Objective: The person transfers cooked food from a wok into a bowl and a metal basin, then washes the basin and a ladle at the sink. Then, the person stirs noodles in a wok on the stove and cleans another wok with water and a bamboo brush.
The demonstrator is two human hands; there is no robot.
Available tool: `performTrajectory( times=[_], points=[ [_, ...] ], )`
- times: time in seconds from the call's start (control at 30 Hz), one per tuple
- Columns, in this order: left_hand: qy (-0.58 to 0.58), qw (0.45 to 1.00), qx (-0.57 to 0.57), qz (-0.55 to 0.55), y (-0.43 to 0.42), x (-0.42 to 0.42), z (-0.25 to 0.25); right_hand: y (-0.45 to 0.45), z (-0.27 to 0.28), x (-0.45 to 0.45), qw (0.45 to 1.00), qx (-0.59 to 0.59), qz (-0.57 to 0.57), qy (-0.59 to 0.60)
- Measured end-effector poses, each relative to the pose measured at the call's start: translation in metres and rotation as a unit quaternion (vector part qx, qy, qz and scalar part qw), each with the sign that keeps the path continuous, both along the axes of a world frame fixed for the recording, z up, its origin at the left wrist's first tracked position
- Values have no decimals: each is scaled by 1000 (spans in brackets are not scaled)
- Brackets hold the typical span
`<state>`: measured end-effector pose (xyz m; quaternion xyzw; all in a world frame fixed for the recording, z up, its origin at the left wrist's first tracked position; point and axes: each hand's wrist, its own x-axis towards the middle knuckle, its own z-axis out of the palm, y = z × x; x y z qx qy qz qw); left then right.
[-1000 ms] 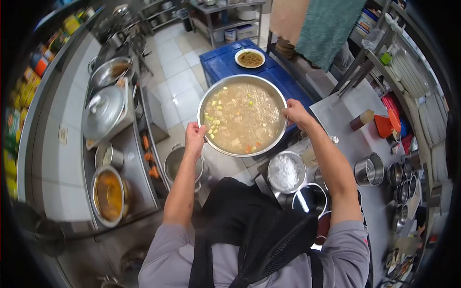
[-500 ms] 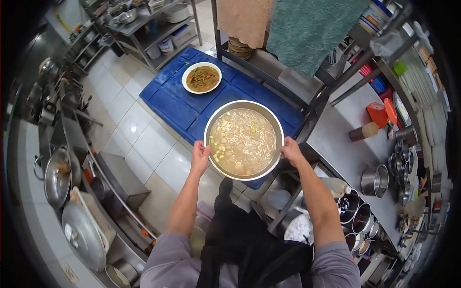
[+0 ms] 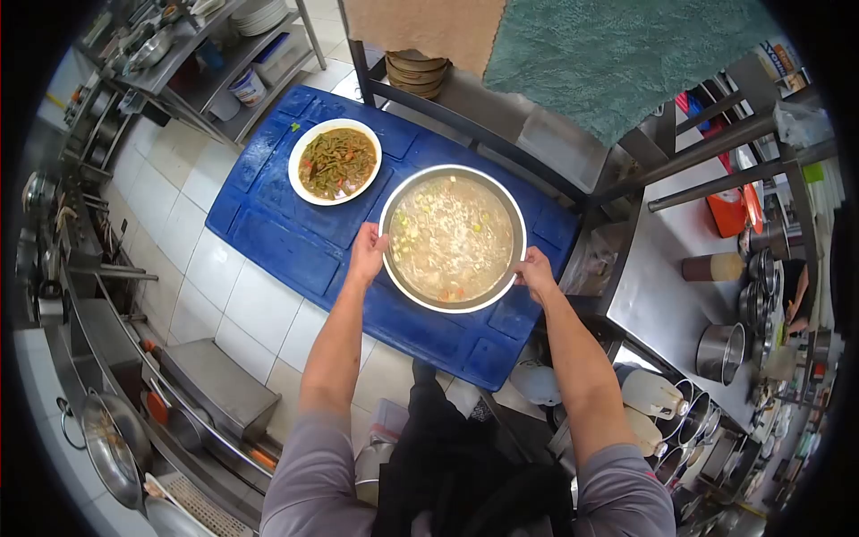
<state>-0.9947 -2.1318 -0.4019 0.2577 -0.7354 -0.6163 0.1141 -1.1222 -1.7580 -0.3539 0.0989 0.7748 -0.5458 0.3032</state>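
You hold a wide metal pan (image 3: 465, 310) of soup (image 3: 452, 237) level over the blue surface (image 3: 277, 242), one grip on either side.
Your left grip (image 3: 367, 252) pinches the pan's left rim and your right grip (image 3: 537, 271) pinches its right rim, a little lower in view; whether the base touches the blue surface, you cannot tell. The soup is pale and cloudy, with green-yellow cubes mostly toward the left and orange pieces near the edge closest to you. Just beyond the pan, to its left, a white dish (image 3: 294, 166) of green beans (image 3: 340, 163) rests on the same blue surface. A peach cloth (image 3: 429, 31) and a teal cloth (image 3: 617, 63) hang beyond, and a capped bottle (image 3: 711, 268) is off to your right.
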Motion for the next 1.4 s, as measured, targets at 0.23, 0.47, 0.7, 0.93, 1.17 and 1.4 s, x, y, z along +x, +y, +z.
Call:
performTrajectory(
  times=[0.23, 0.47, 0.7, 0.93, 1.17, 1.4],
  points=[
    [-18, 999, -13, -33, -23, -37, 21, -20, 8, -2, 999, -21, -30, -32],
    [-45, 886, -436, -150, -59, -46, 32, -21, 48, 31, 921, 275, 188, 200],
    [184, 911, -364, -56, -5, -81, 211, 58, 367, 173, 824, 75, 309, 468],
    [374, 887, -264, -54, 267, 83, 452, 377, 502, 442, 750, 118, -144, 634],
    [455, 854, -202, -153, 517, 189, 505, 609, 351, 772, 503, 170, -759, 377],
    [463, 789, -78, -397, 760, 256, 556, 683, 256, 896, 488, 166, -827, 224]
  ],
)
